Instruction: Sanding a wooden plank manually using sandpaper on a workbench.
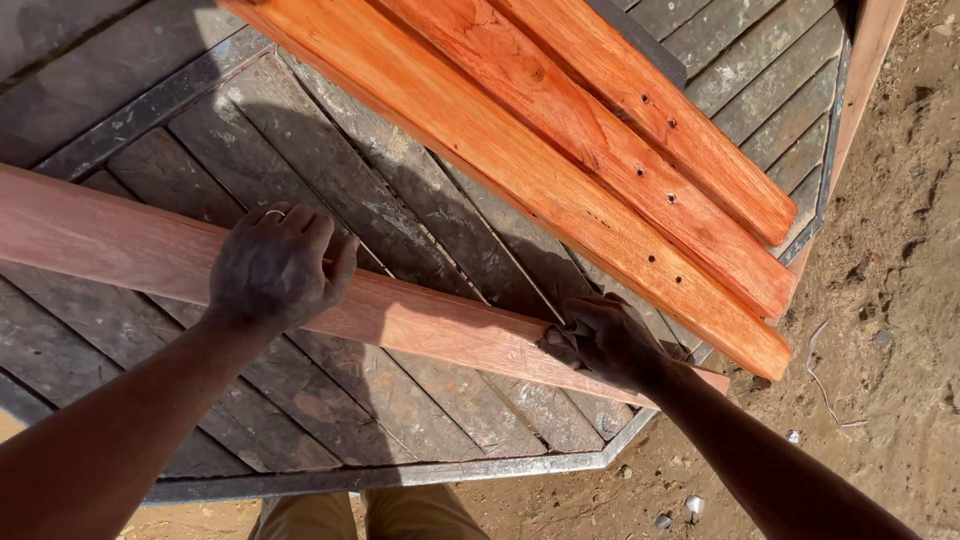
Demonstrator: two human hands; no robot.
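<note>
We pin the reddish plank (420, 315) flat across the slatted metal-framed table (330, 180) with our left hand (272, 270), fingers spread — right hand (600, 338), fingers curled on something unidentifiable, should rub along the grain with even pressure.

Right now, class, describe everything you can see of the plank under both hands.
The plank is a long, reddish-brown wooden board, duller than the three orange boards beyond it. It lies flat and slanting across a grey slatted table, running out of view at the left. The left hand presses flat on it; the right hand rests on it near its far end, holding something too small to identify.
</note>
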